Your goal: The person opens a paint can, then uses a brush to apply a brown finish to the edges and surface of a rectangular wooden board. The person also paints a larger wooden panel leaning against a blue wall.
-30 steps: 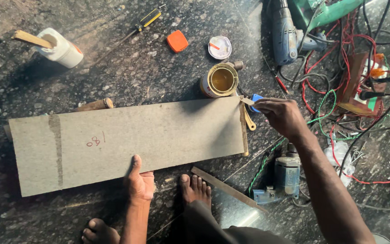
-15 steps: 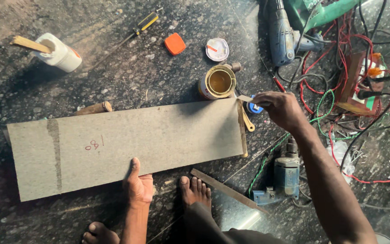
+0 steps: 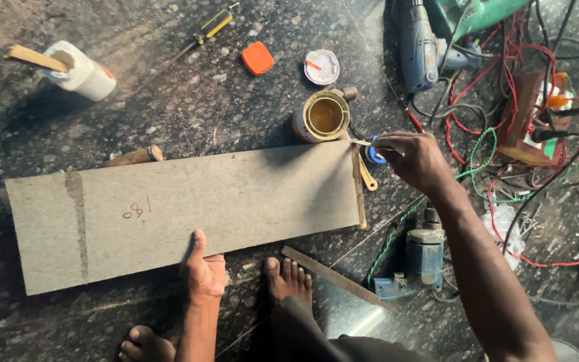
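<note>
A long grey board [image 3: 182,211] lies flat on the dark stone floor. My left hand [image 3: 204,268] presses on its near edge, fingers together, holding nothing. My right hand [image 3: 410,157] hovers at the board's right end, pinching a small flat stick [image 3: 361,142] whose tip rests near the board's top right corner. A blue object [image 3: 374,158] shows under that hand. An open round tin of yellowish glue [image 3: 322,116] stands just beyond the corner. A thin glue-smeared strip [image 3: 358,191] runs along the board's right end.
A white bottle with a wooden stick [image 3: 75,69], a screwdriver [image 3: 206,30], an orange cap [image 3: 257,58] and a tin lid [image 3: 321,66] lie farther off. Power drills [image 3: 415,43] and tangled red wires [image 3: 537,127] crowd the right. My bare feet [image 3: 288,280] rest near a metal file [image 3: 336,278].
My right hand has shifted slightly up and left along the board's right end, toward the glue tin. My left hand stays pressed on the board.
</note>
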Motion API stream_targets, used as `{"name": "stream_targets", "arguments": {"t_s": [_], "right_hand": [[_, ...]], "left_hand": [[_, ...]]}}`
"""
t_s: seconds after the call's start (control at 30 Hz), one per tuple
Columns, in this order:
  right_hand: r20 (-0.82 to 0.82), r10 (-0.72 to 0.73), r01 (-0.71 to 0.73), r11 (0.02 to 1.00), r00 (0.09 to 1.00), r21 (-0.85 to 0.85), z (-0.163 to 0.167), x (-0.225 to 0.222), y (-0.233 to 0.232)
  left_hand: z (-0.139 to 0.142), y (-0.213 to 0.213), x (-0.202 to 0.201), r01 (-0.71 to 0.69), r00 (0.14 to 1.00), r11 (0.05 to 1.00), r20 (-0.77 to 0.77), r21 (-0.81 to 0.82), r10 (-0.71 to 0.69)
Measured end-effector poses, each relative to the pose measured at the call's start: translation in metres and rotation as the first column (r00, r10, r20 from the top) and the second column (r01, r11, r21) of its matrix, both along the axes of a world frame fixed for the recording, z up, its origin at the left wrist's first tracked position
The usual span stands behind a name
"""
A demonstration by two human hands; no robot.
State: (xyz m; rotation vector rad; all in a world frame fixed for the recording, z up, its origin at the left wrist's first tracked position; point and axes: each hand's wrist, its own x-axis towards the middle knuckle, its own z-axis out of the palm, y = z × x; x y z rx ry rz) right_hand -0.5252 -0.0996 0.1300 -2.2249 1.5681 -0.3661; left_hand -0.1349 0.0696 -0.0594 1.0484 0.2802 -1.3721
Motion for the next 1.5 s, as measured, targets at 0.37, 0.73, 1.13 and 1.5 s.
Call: {"name": "stream_targets", "arguments": {"t_s": [0.37,0.73,1.13,1.5], "right_hand": [[-0.054,0.047,-0.044,0.998,0.997,0.054,-0.018,-0.015,0.086],[0.029,0.055,-0.052,0.995,0.998,-0.086,-0.015,-0.004,0.028],[-0.105,0.011,0.007,0.985,0.994,0.171,-0.007,-0.01,0.134],[-0.2,0.172,-0.178,0.984,0.965,-0.008,-0.058,-0.007,0.174]], "left_hand": [[-0.008,0.008,0.002,-0.013,1.0,0.998,0.012,-0.065,0.014],[0.004,0.006,0.005,0.031,0.999,0.999,0.024,-0.041,-0.03],[-0.004,0.012,0.005,0.005,0.999,0.999,0.032,-0.043,-0.004],[-0.002,0.008,0.005,0.004,1.0,0.999,-0.018,-0.051,-0.005]]}}
